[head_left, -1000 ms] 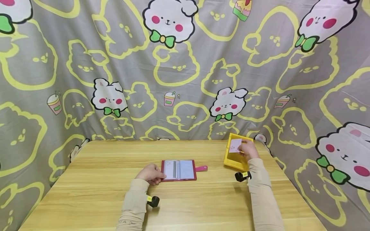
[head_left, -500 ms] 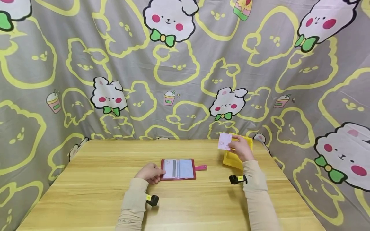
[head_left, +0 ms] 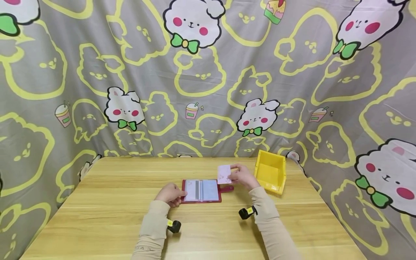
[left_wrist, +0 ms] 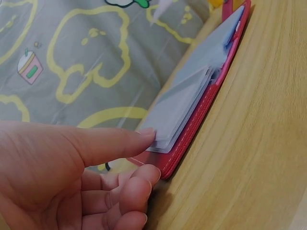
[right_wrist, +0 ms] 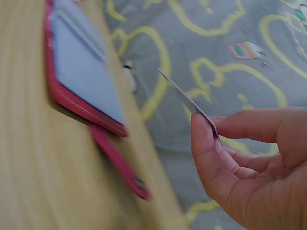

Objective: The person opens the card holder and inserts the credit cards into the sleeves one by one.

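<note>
A red card holder (head_left: 220, 196) lies spread on the table, with clear sleeves showing on both sides and a pink snap strap (right_wrist: 117, 165) sticking out to the right. My left hand (head_left: 169, 195) holds its left front corner. In the left wrist view the thumb rests on the corner of the stacked sleeves (left_wrist: 175, 108), and the curled fingers sit at the cover's edge. Between thumb and fingers my right hand (head_left: 243, 176) pinches a small pale pink card (head_left: 224, 174). The card is raised over the holder's right end, seen almost edge-on in the right wrist view.
A yellow plastic bin (head_left: 270, 171) stands at the back right of the wooden table (head_left: 130, 180), just beyond the right hand. A grey patterned curtain (head_left: 208, 90) hangs behind the table and along both sides.
The right hand has lifted the card out of the yellow bin and carried it left to the card holder's right end. My left hand stays at the holder's corner.
</note>
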`<state>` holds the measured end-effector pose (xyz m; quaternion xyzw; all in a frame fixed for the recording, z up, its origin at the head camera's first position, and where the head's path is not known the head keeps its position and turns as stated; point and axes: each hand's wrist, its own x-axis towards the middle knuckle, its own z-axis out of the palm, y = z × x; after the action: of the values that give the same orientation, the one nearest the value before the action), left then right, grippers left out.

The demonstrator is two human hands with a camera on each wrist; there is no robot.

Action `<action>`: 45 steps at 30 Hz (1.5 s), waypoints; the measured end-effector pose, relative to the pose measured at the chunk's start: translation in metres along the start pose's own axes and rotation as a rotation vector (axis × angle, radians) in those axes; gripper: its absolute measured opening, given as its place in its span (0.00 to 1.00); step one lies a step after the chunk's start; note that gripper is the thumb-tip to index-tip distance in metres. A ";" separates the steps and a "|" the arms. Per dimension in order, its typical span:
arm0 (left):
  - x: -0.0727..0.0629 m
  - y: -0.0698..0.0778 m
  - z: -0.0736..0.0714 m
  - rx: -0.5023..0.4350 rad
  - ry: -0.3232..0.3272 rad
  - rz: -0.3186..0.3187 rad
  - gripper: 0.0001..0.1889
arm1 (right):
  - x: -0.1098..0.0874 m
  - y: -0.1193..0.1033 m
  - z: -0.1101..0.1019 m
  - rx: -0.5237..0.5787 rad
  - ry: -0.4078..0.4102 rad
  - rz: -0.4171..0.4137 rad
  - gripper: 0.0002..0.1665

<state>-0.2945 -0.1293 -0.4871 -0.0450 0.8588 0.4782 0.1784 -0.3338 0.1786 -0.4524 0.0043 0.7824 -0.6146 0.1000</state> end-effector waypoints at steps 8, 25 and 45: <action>-0.001 0.002 0.000 0.014 -0.002 -0.014 0.13 | 0.002 0.010 0.048 0.079 -0.099 0.064 0.28; 0.004 0.002 -0.001 0.021 -0.016 -0.010 0.13 | 0.002 0.014 0.080 0.042 -0.063 0.079 0.26; 0.000 0.002 -0.001 0.015 -0.015 -0.022 0.12 | -0.005 0.009 0.094 -0.145 -0.097 0.116 0.32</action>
<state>-0.2951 -0.1285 -0.4848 -0.0494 0.8604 0.4701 0.1905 -0.3138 0.0912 -0.4811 0.0124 0.8174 -0.5493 0.1733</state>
